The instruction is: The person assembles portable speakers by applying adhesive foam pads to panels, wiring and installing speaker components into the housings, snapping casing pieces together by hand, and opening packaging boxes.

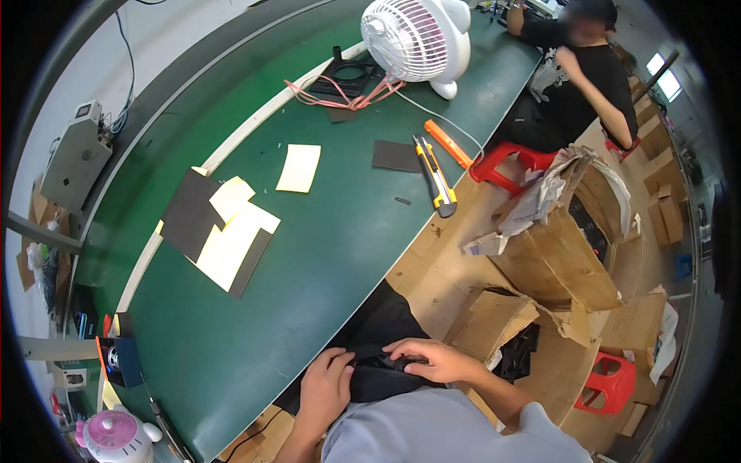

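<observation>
In my lap lies a small black part (378,361), shiny in places and hard to tell from the black trousers around it. My left hand (328,382) is closed with bent fingers on its left side. From the right, my right hand (428,359) grips it with thumb and fingers. Its exact shape is mostly hidden by the hands and the dark cloth. Beyond the bench edge, a yellow-and-black utility knife (436,177) lies beside an orange strip-shaped case (448,143).
On the green bench (324,247) are yellow paper sheets (231,239), dark sheets (189,212), a white fan (417,38) and a screwdriver (170,432). Cardboard boxes (552,247) and a red stool (610,382) stand right. A person in black (571,92) sits at the far end.
</observation>
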A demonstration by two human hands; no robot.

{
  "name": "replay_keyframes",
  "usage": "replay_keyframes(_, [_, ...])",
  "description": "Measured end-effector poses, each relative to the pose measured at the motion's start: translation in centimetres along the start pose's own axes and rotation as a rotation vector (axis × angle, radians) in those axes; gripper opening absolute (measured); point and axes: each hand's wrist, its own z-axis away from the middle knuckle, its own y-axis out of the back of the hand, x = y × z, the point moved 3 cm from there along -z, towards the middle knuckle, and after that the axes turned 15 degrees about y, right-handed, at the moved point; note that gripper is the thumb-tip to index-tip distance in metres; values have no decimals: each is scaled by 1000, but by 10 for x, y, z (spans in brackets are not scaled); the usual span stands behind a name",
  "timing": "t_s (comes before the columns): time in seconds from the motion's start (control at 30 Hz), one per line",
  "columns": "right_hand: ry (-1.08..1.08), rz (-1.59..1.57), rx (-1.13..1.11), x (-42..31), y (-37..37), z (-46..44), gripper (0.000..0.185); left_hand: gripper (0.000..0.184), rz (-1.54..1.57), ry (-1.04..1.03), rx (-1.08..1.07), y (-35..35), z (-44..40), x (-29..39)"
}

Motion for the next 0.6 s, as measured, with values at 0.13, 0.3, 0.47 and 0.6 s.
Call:
replay_keyframes(0.13, [21,-58,116,0,13,1,54,24,86,-60,-210,-26,-45,15])
replay_keyframes(0.3, [-112,76,208,-10,4,2,62,14,-118,-189,-123,-38,-48,7])
replay_keyframes(0.47, [-169,312,89,5,-2,3,60,13,-58,-238,-12,-30,-36,15])
replay_keyframes(0.6, [63,480,159,0,-19,-10,47,9,46,-298,52,-24,-28,20])
